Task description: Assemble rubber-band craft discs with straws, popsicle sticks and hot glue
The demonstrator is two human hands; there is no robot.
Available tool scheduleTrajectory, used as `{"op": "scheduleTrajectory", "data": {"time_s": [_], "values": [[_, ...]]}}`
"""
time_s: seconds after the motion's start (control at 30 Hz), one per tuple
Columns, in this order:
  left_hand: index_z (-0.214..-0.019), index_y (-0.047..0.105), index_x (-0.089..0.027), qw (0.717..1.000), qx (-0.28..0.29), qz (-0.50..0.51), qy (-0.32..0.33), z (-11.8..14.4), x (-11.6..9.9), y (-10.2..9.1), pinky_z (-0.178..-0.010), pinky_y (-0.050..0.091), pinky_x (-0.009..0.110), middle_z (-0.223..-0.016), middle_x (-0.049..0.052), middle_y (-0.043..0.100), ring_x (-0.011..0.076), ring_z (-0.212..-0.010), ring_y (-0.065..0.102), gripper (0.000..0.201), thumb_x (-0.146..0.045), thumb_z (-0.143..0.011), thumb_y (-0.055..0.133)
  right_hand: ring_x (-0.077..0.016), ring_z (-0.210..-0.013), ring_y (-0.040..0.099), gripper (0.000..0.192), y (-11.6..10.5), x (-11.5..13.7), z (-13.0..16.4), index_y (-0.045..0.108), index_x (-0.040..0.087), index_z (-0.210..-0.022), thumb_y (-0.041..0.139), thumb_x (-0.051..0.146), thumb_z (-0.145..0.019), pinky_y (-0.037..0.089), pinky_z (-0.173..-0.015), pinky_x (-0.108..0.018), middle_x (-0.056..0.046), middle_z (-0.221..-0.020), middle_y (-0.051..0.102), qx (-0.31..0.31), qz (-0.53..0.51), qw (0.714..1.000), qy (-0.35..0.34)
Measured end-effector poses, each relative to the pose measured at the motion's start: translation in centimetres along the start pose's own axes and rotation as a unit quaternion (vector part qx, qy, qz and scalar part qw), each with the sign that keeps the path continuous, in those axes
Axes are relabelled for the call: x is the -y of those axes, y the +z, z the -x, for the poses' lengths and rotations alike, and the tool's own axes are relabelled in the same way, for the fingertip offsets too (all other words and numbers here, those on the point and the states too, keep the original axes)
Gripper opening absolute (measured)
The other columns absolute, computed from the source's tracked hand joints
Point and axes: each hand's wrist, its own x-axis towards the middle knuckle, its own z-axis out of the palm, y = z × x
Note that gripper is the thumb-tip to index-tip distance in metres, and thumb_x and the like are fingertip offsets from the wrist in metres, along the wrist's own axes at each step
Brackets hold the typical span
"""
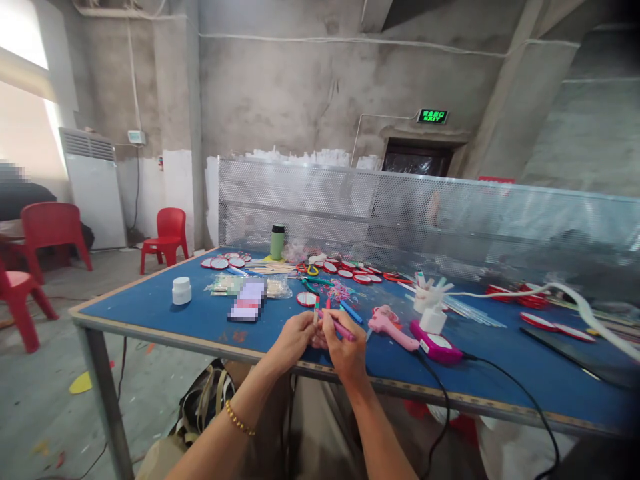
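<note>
Close to the table's front edge, my left hand (296, 335) pinches a small white stick (317, 309) with red and green bands at its top. My right hand (349, 350) is closed round a pink pen (344, 328) held slantwise beside the stick. Whether the pen touches the stick is too small to tell. Just beyond my hands lie a blue pen (351, 312), a round white disc with a red rim (307, 299) and a pair of green-handled pliers (310, 287). A pink glue gun (393, 327) lies to the right of my right hand.
On the blue table (200, 327) are a phone (247, 300), a white jar (181, 291), a green bottle (277, 241), a white bottle (433, 319) and a magenta box (436, 344) with a black cable. Several red-rimmed discs lie farther back. A perforated metal panel (320, 207) bounds the rear.
</note>
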Motion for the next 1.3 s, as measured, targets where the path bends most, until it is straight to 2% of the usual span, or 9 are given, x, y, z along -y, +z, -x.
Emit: {"op": "scheduleTrajectory", "data": {"time_s": [0.27,0.73,1.13,1.3], "values": [[-0.072,0.052,-0.015,1.000,-0.007,-0.006,0.002,-0.03,0.14,-0.07,-0.055,0.040,0.022,-0.062,-0.001,0.054,0.0109,-0.056,0.049,0.042,-0.056,-0.083,0.054,-0.0152,-0.065,0.064,0.020,-0.03,0.17,-0.05,0.067,0.019,-0.084,0.051,0.029,-0.091,0.050,-0.065,-0.026,-0.002,-0.073,0.070,0.001,-0.004,1.000,-0.001],[-0.073,0.059,-0.015,0.999,-0.029,-0.043,0.006,-0.15,0.50,-0.29,-0.057,0.041,0.023,-0.064,0.001,0.057,0.0133,-0.060,0.049,0.037,-0.051,-0.083,0.055,-0.0150,-0.064,0.063,0.021,-0.15,0.41,-0.06,0.067,0.019,-0.081,0.052,0.029,-0.091,0.049,-0.064,-0.025,-0.001,-0.070,0.068,0.002,0.000,1.000,-0.012],[-0.072,0.058,-0.015,0.997,-0.040,-0.057,0.014,-0.10,0.58,-0.36,-0.058,0.040,0.024,-0.065,0.000,0.055,0.0132,-0.061,0.048,0.034,-0.047,-0.083,0.055,-0.0150,-0.063,0.063,0.021,-0.12,0.11,-0.04,0.065,0.019,-0.079,0.050,0.027,-0.091,0.048,-0.063,-0.025,-0.001,-0.070,0.068,0.006,0.013,1.000,-0.021],[-0.073,0.055,-0.016,0.999,-0.026,-0.041,0.002,-0.10,0.45,-0.25,-0.056,0.040,0.023,-0.065,0.000,0.054,0.0125,-0.059,0.049,0.037,-0.051,-0.084,0.053,-0.0153,-0.062,0.062,0.021,-0.09,0.12,0.01,0.065,0.019,-0.078,0.051,0.028,-0.091,0.048,-0.062,-0.026,-0.001,-0.068,0.067,-0.007,0.015,1.000,-0.015]]}}
